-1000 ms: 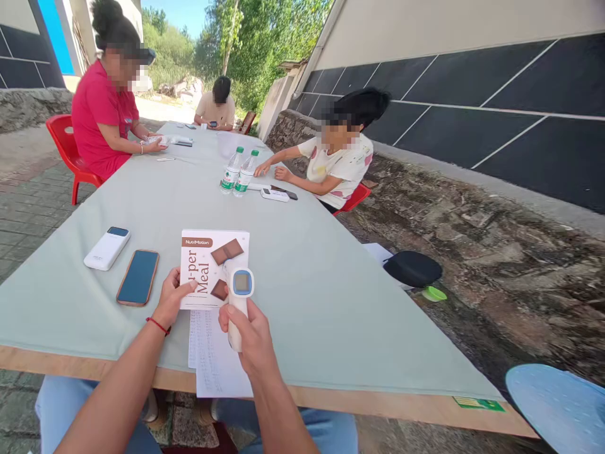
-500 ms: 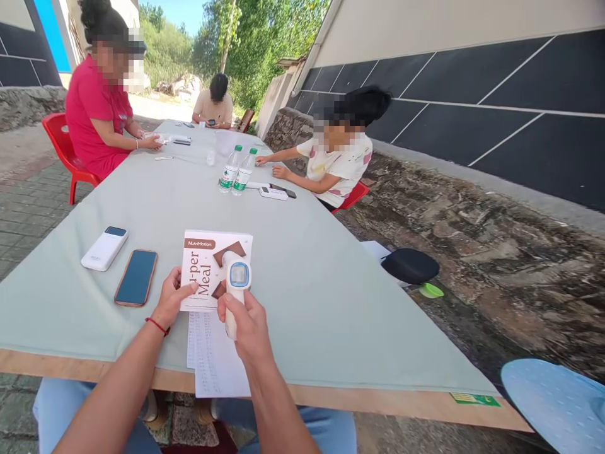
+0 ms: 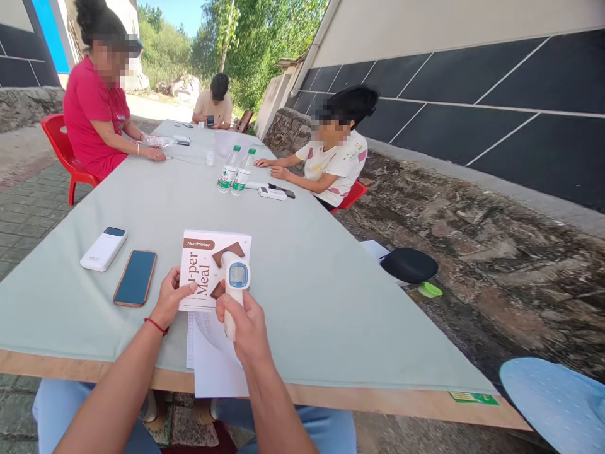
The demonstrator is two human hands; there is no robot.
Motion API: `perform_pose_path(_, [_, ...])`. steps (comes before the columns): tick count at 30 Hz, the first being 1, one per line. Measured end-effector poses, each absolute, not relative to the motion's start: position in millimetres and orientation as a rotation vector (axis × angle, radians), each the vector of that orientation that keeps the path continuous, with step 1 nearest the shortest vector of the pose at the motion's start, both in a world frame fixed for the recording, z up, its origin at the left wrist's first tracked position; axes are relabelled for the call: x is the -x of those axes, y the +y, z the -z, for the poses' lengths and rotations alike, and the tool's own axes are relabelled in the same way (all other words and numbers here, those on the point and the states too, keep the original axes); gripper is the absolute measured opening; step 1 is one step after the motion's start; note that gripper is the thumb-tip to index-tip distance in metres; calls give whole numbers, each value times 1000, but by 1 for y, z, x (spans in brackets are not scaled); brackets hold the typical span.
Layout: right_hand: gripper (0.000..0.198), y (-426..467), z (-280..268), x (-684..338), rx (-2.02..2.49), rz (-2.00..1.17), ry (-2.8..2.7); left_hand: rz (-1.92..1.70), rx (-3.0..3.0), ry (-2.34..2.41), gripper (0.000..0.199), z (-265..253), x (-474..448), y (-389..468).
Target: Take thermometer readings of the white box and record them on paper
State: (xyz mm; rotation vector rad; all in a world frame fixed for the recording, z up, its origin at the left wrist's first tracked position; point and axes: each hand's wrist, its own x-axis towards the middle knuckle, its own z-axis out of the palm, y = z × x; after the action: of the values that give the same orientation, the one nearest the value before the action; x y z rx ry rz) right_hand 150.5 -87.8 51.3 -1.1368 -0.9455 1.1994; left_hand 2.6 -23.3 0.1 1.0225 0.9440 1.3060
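Observation:
My left hand [image 3: 171, 297] grips the left edge of a white and brown box [image 3: 197, 244] printed "NutriMotion", its thumb lying across the front. Wrapped round the handle of a white infrared thermometer [image 3: 230, 284] are the fingers of my right hand [image 3: 246, 320]. The thermometer overlaps the right part of the box, and its small blue-rimmed screen faces me; I cannot read it. Beneath the box, printed paper sheets [image 3: 215, 372] reach over the table's near edge. Left of my left hand lie a phone [image 3: 135, 279] in an orange-brown case and a white power bank [image 3: 104, 249].
Two water bottles [image 3: 235, 173] with green caps stand mid-table [image 3: 321, 302], beside another white device [image 3: 273, 193]. Three people sit around the far part: one in red [image 3: 94, 101], one in a patterned shirt [image 3: 338, 157], one at the end [image 3: 215, 107]. A blue hat [image 3: 553, 397] lies bottom right.
My hands, the box and the thermometer stay nearly still. The person in red has moved a hand down toward the table. The person at the far end has raised a dark device slightly.

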Motion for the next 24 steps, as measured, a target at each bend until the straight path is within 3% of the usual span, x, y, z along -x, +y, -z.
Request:
perform_pose_path(9, [25, -99, -61, -152, 1115, -1177, -967, -1387, -1071, 1020, 59, 1, -3, -21])
perform_pose_path(17, [28, -116, -107, -162, 1021, -1009, -1024, -1652, -1183, 1174, 68, 12, 6, -2])
perform_pose_path(21, [33, -129, -124, -166, 997, -959, -1049, -1604, -1395, 1318, 76, 15, 9, 4])
perform_pose_path(24, [34, -135, -125, -174, 990, -910, -1049, -1544, -1586, 1460, 71, 17, 11, 7])
